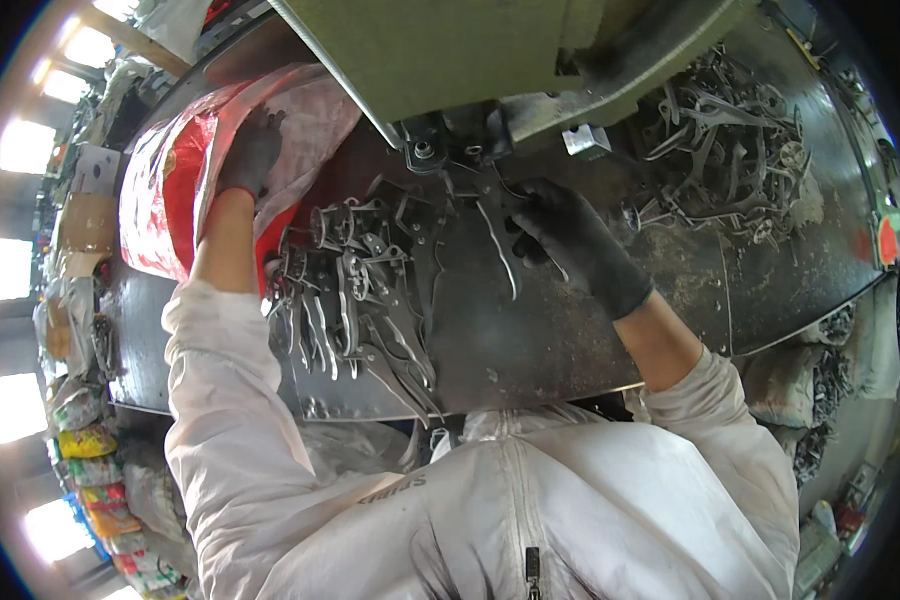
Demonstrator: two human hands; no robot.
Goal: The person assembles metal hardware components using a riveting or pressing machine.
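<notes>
In the head view, a dark steel tabletop [570, 330] spreads under the olive-green body of a press machine [450, 50], which overhangs the far side and hides part of the work area beneath it. The right hand [570, 245], in a dark glove, lies just below the press head, its fingers [530, 200] closed on a thin curved metal blank [500, 250] that rests on the tabletop and runs toward the person. The left hand [250, 150], also gloved, reaches up into a red and white plastic sack [170, 170] at the tabletop's left end; its fingers are curled against the sack's folds, but whether they grasp anything cannot be told. Between the two arms lies a heap of flat stamped metal pieces [355, 300], overlapping, close to the near edge. Further right, beyond the press, a tangled pile of scrap metal strips [730, 150] covers the tabletop. A small orange marker [886, 240] sits at the far right edge. Coloured packets [95, 470] are stacked along the left, off the tabletop.
</notes>
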